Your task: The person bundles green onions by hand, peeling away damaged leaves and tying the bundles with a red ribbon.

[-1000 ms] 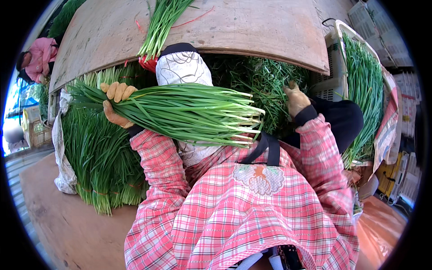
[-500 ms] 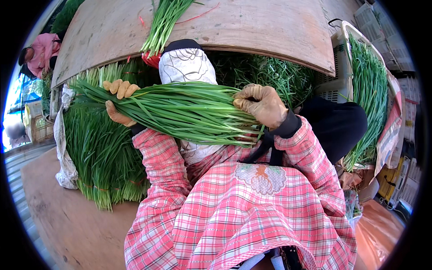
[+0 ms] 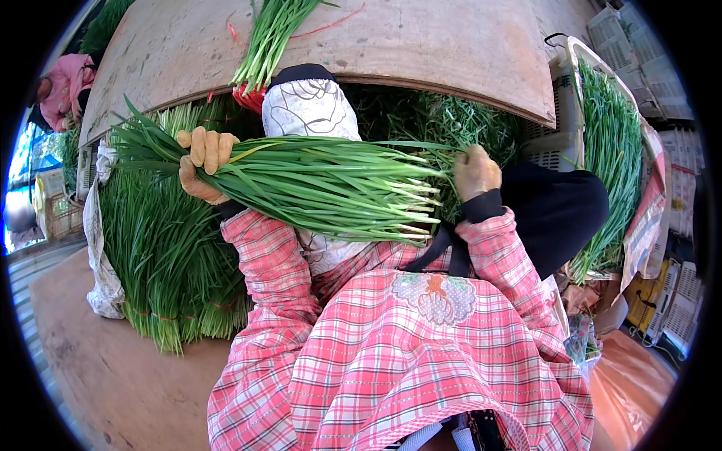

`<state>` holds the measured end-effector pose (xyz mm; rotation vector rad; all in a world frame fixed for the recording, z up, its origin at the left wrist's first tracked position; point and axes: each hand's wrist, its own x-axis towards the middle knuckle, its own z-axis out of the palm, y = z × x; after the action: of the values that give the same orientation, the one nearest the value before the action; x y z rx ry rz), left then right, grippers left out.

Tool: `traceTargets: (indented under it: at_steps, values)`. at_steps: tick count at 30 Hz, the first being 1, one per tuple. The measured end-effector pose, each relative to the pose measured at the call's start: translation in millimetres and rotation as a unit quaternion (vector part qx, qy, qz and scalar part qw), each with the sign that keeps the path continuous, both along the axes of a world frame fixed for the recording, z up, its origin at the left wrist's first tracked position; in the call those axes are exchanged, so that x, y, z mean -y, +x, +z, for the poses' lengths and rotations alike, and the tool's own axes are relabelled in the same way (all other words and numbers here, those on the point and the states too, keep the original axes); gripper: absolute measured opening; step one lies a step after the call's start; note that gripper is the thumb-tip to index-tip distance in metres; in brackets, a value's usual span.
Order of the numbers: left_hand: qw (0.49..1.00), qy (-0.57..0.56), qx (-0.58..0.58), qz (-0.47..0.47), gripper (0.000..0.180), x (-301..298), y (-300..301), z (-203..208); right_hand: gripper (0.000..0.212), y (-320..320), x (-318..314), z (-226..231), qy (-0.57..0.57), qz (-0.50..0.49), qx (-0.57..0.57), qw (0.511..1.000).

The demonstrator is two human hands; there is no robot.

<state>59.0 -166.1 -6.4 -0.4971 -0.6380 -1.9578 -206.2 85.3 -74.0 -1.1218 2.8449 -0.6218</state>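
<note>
A thick bunch of garlic chives [image 3: 323, 184] lies sideways across my lap, pale cut ends to the right and green tips to the left. My left hand [image 3: 204, 161], in a tan glove, is wrapped around the leafy end. Just beyond the pale ends, my gloved right hand [image 3: 477, 173] is closed, with a long chive leaf [image 3: 425, 145] stretching from the top of the bunch to its fingers. Its fingertips are partly hidden. Below the left hand stand several tied chive bundles [image 3: 177, 263], pale ends down.
A wooden board [image 3: 421, 56] spans the far side, with a smaller chive bunch [image 3: 274, 41] and red ties on it. Loose greens [image 3: 444, 120] lie beneath. At right stands a crate [image 3: 575, 68] of chives. Another person [image 3: 68, 86] in pink is at far left.
My right hand has moved right and slightly up, off the pale ends, drawing a leaf outward. My left hand has closed more fully around the bunch.
</note>
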Motion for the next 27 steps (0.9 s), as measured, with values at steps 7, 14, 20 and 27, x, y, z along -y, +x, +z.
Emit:
traceTargets:
  at_steps: [7, 14, 20, 27]
  values:
    - [0.997, -0.025, -0.071, 0.007, 0.03, 6.3, 9.3, -9.0, 0.017, -19.5, -28.2, 30.0, -0.027, 0.114, 0.051, 0.992]
    - [0.964, 0.168, 0.007, 0.205, 0.036, -18.5, -7.1, 8.3, 0.022, 47.8, -1.7, 87.6, -0.108, 0.401, 0.13, 0.901]
    - [0.999, 0.024, -0.025, -0.001, 0.036, 0.6, 11.6, -13.8, 0.022, 56.9, -8.5, 81.3, -0.123, 0.404, 0.2, 0.884]
    - [0.997, -0.035, -0.07, 0.008, 0.039, 9.2, 1.0, -9.7, 0.032, 62.7, 31.7, 86.5, -0.096, 0.374, 0.103, 0.917]
